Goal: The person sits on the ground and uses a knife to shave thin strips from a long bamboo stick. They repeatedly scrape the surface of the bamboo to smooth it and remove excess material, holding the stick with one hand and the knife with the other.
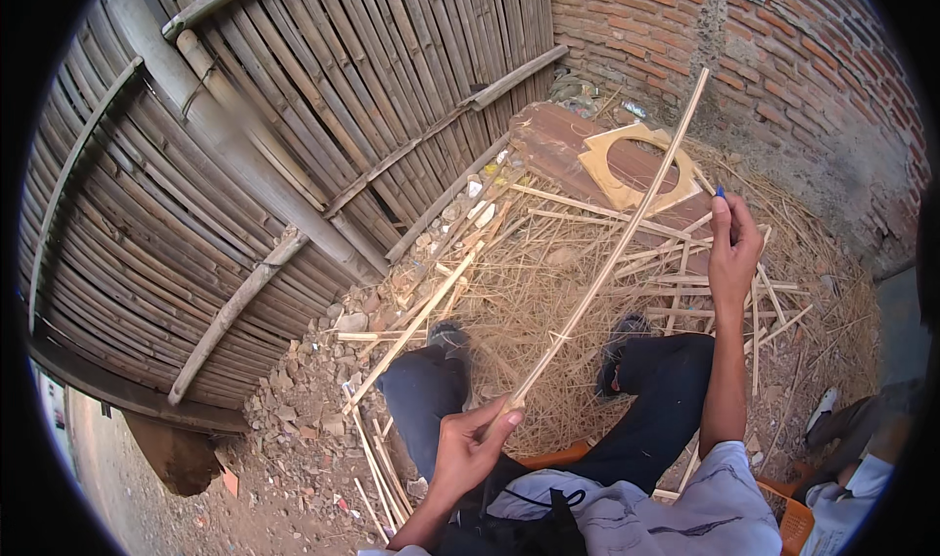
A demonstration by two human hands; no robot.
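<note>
Pale strip (617,253) slants up from the left hand (475,446)

The left fingers are closed around the strip's near end; its far tip shows against the brick wall (636,27). The strip hangs over straw-strewn ground (529,292). The right hand (734,248) pinches a small blue-ended piece (720,193), its kind unclear. Beyond, a panel with a round hole (599,172) lies toward the right edge of a brown board (548,145).
</note>
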